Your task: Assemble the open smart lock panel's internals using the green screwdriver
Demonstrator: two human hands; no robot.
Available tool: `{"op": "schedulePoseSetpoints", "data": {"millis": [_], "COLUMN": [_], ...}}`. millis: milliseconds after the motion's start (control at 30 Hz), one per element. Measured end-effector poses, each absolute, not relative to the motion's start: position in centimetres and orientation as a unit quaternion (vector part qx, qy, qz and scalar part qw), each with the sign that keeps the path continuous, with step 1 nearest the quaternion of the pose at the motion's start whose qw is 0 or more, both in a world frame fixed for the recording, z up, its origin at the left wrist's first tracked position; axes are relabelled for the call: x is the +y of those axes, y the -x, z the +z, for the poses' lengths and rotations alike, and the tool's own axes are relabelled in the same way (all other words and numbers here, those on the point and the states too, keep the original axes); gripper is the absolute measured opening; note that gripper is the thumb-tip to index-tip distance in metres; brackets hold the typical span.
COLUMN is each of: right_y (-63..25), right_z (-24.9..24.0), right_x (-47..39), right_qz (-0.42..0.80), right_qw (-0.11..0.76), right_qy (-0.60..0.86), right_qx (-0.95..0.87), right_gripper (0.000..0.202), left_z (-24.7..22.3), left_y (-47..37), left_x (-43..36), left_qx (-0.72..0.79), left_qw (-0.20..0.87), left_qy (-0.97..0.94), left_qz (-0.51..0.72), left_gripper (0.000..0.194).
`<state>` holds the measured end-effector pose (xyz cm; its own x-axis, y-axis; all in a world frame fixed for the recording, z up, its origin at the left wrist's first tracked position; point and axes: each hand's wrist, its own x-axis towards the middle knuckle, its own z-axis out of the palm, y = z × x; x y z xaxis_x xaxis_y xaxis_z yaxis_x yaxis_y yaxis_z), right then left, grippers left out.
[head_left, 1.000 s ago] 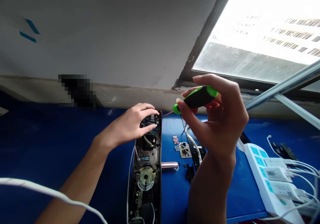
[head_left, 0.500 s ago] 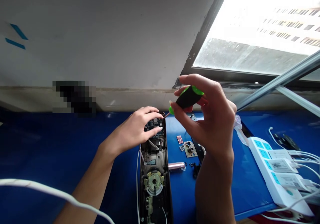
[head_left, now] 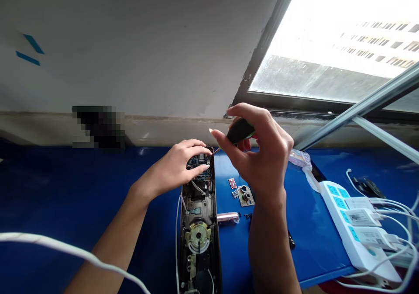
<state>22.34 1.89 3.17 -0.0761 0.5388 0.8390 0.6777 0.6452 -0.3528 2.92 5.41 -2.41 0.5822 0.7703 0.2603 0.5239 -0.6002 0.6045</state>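
Observation:
A long black device housing (head_left: 204,215) lies open on the blue table, with a circuit board (head_left: 200,174) at its far end and a round metal part (head_left: 199,237) lower down. My left hand (head_left: 176,165) rests over the board end, thumb and fingers apart along the board. In my right hand (head_left: 262,150) is a black and green screwdriver (head_left: 240,131), its thin shaft slanting down to the housing's upper right edge by my left fingertips. Whether the tip sits in a screw is too small to tell.
Right of the housing lie a small red board (head_left: 232,183), a beige module (head_left: 245,196), tiny screws and a pink wrapped cylinder (head_left: 228,218). A white power strip (head_left: 356,237) with plugs and cables stands at the right. A white cable (head_left: 75,252) crosses the lower left.
My right hand has shifted left and slightly down, and the screwdriver handle has turned in its fingers. My left hand stays over the board. The view has moved slightly.

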Motion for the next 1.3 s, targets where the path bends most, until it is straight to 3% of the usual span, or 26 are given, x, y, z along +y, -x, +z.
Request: {"op": "schedulePoseSetpoints", "data": {"millis": [167, 433, 667, 833, 1033, 1200, 1300], "right_y": [-22.4, -23.5, -23.3, -23.2, -23.4, -23.1, -23.1], "right_z": [3.4, 4.2, 3.3, 3.8, 3.5, 3.4, 3.3], "right_x": [1.7, 1.0, 1.6, 1.4, 1.6, 1.5, 1.6], "right_qz": [-0.051, 0.021, -0.028, -0.016, -0.033, 0.006, 0.006], "right_qw": [0.523, 0.481, 0.509, 0.488, 0.493, 0.497, 0.500], "right_qy": [0.413, 0.373, 0.374, 0.361, 0.376, 0.367, 0.374], "right_qx": [-0.743, -0.793, -0.775, -0.794, -0.784, -0.787, -0.781], "right_gripper": [0.028, 0.041, 0.032, 0.046, 0.040, 0.061, 0.057], "left_z": [-2.3, -2.2, -2.2, -2.2, -2.1, -2.4, -2.4], "left_y": [-2.8, -2.7, -2.7, -2.7, -2.8, -2.7, -2.7], "left_x": [5.6, 5.6, 5.6, 5.7, 5.6, 5.7, 5.7], "left_qx": [0.372, 0.370, 0.370, 0.374, 0.375, 0.371, 0.372], "left_qw": [0.224, 0.218, 0.220, 0.221, 0.219, 0.212, 0.219], "left_qy": [-0.857, -0.858, -0.858, -0.857, -0.859, -0.861, -0.860], "left_qz": [0.279, 0.282, 0.279, 0.277, 0.270, 0.275, 0.271], "left_gripper": [0.032, 0.033, 0.035, 0.033, 0.033, 0.033, 0.034]}}
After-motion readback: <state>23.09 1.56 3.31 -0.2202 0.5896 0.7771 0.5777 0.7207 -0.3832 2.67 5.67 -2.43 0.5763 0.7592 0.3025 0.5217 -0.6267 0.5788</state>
